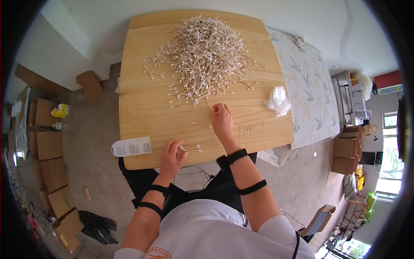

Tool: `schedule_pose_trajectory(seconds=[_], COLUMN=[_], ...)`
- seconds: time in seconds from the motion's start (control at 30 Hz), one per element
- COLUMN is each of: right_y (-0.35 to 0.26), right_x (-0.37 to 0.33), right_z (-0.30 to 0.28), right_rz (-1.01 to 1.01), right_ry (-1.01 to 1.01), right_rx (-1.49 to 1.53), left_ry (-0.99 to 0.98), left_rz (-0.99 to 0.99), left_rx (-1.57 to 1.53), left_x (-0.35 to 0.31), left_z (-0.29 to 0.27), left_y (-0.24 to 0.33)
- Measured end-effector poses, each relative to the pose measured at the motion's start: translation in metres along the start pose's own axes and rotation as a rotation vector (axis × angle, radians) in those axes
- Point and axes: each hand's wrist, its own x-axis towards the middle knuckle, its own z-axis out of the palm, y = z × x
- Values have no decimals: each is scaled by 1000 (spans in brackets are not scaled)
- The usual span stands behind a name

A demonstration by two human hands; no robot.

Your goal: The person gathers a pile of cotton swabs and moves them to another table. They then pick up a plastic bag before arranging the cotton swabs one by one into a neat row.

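Note:
A big heap of cotton swabs (207, 54) with white tips and pale sticks covers the far half of the wooden table (142, 108). At the heap's near edge, my right hand (222, 120) pinches a single cotton swab (208, 104) between thumb and fingers. Close to the front edge, my left hand (172, 156) has its fingers curled round the left ends of a small bunch of cotton swabs (192, 148). Between the hands lies one loose swab (202, 125).
A white printed packet (132, 146) lies at the table's left front corner. Clear plastic bags (278, 102) rest on the right side, above handwritten marks. A leaf-patterned sheet (306, 86) adjoins the table's right. Cardboard boxes (52, 144) stand along the left.

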Motion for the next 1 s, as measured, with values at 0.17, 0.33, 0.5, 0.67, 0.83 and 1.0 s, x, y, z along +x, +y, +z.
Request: schedule_pose_trajectory(seconds=[0.17,0.33,0.5,0.67,0.83,1.0], right_y=[0,29,38,-16,-91,-87], right_x=[18,-5,-22,13,74,109], right_z=[11,-6,-36,-11,12,9], right_rz=[-11,-293,-184,-165,-141,13], right_ry=[43,-13,77,25,57,-68], right_rx=[-207,-502,-504,-107,-247,-442], left_ry=[1,-8,7,-29,-31,-33], left_rz=[10,0,1,-9,0,2], left_rx=[-27,-13,-19,7,20,-24], left_x=[2,1,1,3,2,2], left_z=[3,-1,-2,4,-1,0], left_y=[0,1,2,-3,-5,3])
